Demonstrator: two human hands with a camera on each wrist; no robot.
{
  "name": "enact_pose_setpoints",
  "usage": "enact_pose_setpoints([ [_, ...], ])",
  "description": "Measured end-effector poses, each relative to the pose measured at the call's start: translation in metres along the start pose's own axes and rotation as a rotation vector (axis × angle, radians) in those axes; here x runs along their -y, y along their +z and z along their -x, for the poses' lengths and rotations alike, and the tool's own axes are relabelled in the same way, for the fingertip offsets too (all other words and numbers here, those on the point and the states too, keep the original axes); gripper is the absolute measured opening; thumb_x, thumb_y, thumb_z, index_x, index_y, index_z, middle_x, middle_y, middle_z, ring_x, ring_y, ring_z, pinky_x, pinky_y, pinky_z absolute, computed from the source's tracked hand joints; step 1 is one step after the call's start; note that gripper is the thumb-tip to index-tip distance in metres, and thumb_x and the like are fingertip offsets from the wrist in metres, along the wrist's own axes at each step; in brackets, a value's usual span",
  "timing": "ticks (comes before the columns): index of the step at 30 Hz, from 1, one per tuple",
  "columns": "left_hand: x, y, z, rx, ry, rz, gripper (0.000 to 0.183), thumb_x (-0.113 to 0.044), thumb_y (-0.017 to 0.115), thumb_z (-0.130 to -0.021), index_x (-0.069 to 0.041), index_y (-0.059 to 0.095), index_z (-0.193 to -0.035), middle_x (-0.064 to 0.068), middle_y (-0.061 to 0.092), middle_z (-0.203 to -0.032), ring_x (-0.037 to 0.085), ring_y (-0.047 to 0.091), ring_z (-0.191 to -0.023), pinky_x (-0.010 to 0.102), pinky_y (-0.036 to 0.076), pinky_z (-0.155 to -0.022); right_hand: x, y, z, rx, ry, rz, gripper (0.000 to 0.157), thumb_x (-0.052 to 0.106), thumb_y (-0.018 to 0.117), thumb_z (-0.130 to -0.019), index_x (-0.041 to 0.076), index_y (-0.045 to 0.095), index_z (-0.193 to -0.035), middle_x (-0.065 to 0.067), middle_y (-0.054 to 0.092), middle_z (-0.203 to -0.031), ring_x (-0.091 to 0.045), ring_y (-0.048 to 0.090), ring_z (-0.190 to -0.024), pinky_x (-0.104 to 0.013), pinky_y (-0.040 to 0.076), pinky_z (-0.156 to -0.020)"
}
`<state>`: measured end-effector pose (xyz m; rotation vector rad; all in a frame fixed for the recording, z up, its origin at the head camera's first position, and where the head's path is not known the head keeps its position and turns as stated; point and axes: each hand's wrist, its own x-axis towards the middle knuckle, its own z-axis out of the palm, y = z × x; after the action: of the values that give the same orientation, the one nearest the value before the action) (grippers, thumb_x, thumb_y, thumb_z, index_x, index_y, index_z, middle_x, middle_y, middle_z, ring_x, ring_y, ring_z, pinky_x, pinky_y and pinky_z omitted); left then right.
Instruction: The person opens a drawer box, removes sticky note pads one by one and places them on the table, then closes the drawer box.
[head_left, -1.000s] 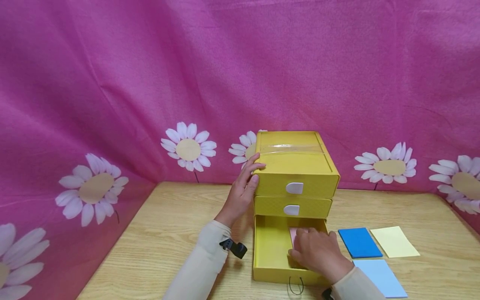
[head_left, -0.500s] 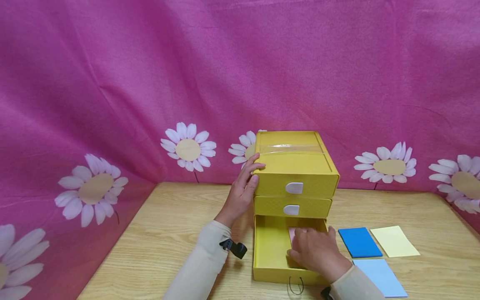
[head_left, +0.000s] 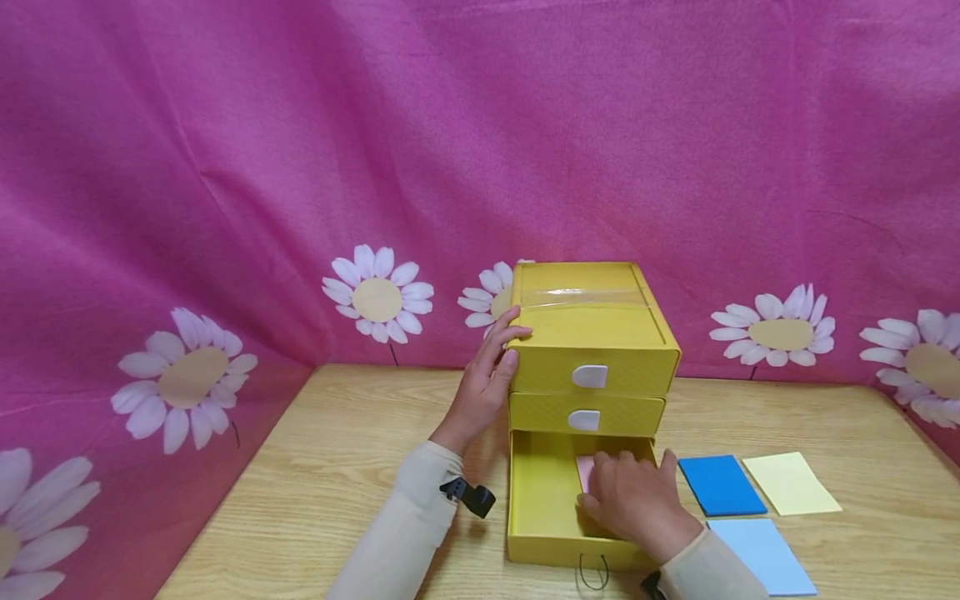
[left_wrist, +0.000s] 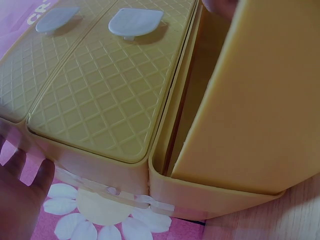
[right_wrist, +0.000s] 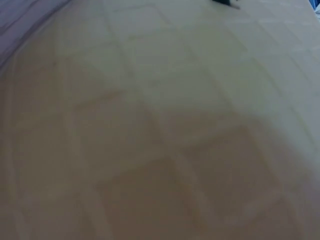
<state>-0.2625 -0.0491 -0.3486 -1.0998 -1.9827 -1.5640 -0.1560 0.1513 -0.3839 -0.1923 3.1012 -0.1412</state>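
A yellow drawer unit (head_left: pixel 577 329) stands on the table with its bottom drawer (head_left: pixel 546 500) pulled out. My left hand (head_left: pixel 480 387) rests against the unit's left side, fingertips over the top edge and thumb near the front corner. The left wrist view shows those fingers (left_wrist: pixel 44 180) beside the quilted drawer fronts (left_wrist: pixel 95 95). Down inside the open drawer, my right hand (head_left: pixel 637 502) holds a pink paper pad (head_left: pixel 584 472) from above, thumb at the left edge. Most of the pad is hidden under the hand. Only the drawer's quilted front (right_wrist: pixel 165 125) fills the right wrist view.
To the right of the drawer lie a dark blue pad (head_left: pixel 722 486), a pale yellow sheet (head_left: pixel 792 483) and a light blue pad (head_left: pixel 762 557). A cord loop (head_left: pixel 593 572) hangs on the open drawer's front. Behind the table hangs a pink flowered cloth (head_left: pixel 600 150).
The right hand shifts only very slightly over the pink pad, its outer finger lifted a little higher. The left hand and the drawer unit stay where they were.
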Motion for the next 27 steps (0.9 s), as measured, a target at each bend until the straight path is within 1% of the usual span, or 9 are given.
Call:
enact_pose_setpoints([
  [3,-0.017,-0.001,-0.001,0.002,-0.011,0.006,0.029,-0.006,0.038,-0.103,-0.003,0.048,-0.13,0.015,0.028,-0.155,0.024,0.022,-0.145,0.045,0.027,-0.114,0.0,0.001,0.0,-0.003,0.0,0.012,0.036,0.047,0.07,-0.08,0.015,0.053,-0.084,-0.007,0.057,-0.079,-0.032,0.06,-0.074,-0.075,0.025,-0.091],
  [5,-0.026,-0.002,-0.002,0.007,-0.015,0.013,0.03,-0.003,0.038,-0.102,-0.001,0.048,-0.13,0.017,0.028,-0.155,0.026,0.022,-0.145,0.045,0.027,-0.114,0.0,0.001,0.0,-0.006,-0.002,0.006,0.037,0.047,0.071,-0.08,0.015,0.053,-0.083,-0.008,0.057,-0.079,-0.031,0.059,-0.072,-0.074,0.026,-0.09],
  [8,-0.027,-0.002,-0.003,0.01,-0.02,0.005,0.029,-0.003,0.038,-0.102,0.0,0.047,-0.13,0.018,0.028,-0.154,0.027,0.022,-0.145,0.044,0.027,-0.114,0.0,0.001,-0.001,-0.004,-0.001,-0.002,0.037,0.046,0.072,-0.079,0.014,0.052,-0.083,-0.008,0.056,-0.079,-0.031,0.059,-0.071,-0.074,0.025,-0.09],
  [11,-0.015,-0.001,-0.002,0.004,-0.022,0.0,0.031,-0.005,0.038,-0.103,-0.005,0.048,-0.132,0.012,0.027,-0.156,0.023,0.022,-0.145,0.044,0.027,-0.113,0.0,0.001,-0.002,0.001,0.003,-0.003,0.036,0.043,0.073,-0.079,0.014,0.052,-0.084,-0.008,0.055,-0.077,-0.031,0.059,-0.072,-0.076,0.023,-0.091],
  [15,0.004,0.001,-0.001,-0.002,-0.026,-0.014,0.031,-0.011,0.038,-0.104,-0.012,0.048,-0.134,0.002,0.026,-0.157,0.017,0.021,-0.145,0.043,0.028,-0.113,0.0,0.002,-0.003,0.012,0.007,-0.004,0.034,0.039,0.074,-0.078,0.013,0.053,-0.085,-0.008,0.055,-0.077,-0.033,0.06,-0.078,-0.078,0.021,-0.092],
  [16,0.006,0.001,-0.001,-0.001,-0.024,-0.017,0.031,-0.013,0.039,-0.104,-0.013,0.048,-0.134,0.0,0.026,-0.157,0.016,0.021,-0.145,0.042,0.028,-0.113,0.0,0.002,-0.003,0.013,0.004,-0.005,0.033,0.038,0.074,-0.077,0.013,0.053,-0.085,-0.008,0.056,-0.078,-0.033,0.06,-0.08,-0.078,0.021,-0.092],
  [19,0.01,0.001,-0.001,-0.001,-0.012,-0.012,0.031,-0.02,0.039,-0.105,-0.016,0.048,-0.134,-0.003,0.027,-0.157,0.015,0.02,-0.145,0.041,0.027,-0.114,0.0,0.003,-0.003,0.005,-0.02,-0.012,0.031,0.034,0.076,-0.075,0.015,0.053,-0.083,-0.006,0.056,-0.078,-0.031,0.06,-0.083,-0.079,0.021,-0.092],
  [23,0.011,0.001,0.0,0.001,0.0,-0.008,0.032,-0.025,0.038,-0.105,-0.017,0.048,-0.135,-0.003,0.027,-0.157,0.015,0.021,-0.145,0.041,0.026,-0.114,-0.001,0.004,-0.002,-0.028,-0.066,-0.029,0.026,0.026,0.075,-0.073,0.016,0.053,-0.082,-0.005,0.056,-0.079,-0.029,0.06,-0.082,-0.08,0.02,-0.091],
  [27,0.011,0.001,0.0,-0.002,0.001,-0.01,0.032,-0.022,0.039,-0.105,-0.016,0.048,-0.134,-0.003,0.027,-0.157,0.015,0.021,-0.145,0.04,0.027,-0.114,-0.004,0.005,-0.002,-0.041,-0.093,-0.042,0.031,0.022,0.076,-0.071,0.013,0.057,-0.093,-0.008,0.058,-0.086,-0.03,0.061,-0.083,-0.08,0.02,-0.092],
])
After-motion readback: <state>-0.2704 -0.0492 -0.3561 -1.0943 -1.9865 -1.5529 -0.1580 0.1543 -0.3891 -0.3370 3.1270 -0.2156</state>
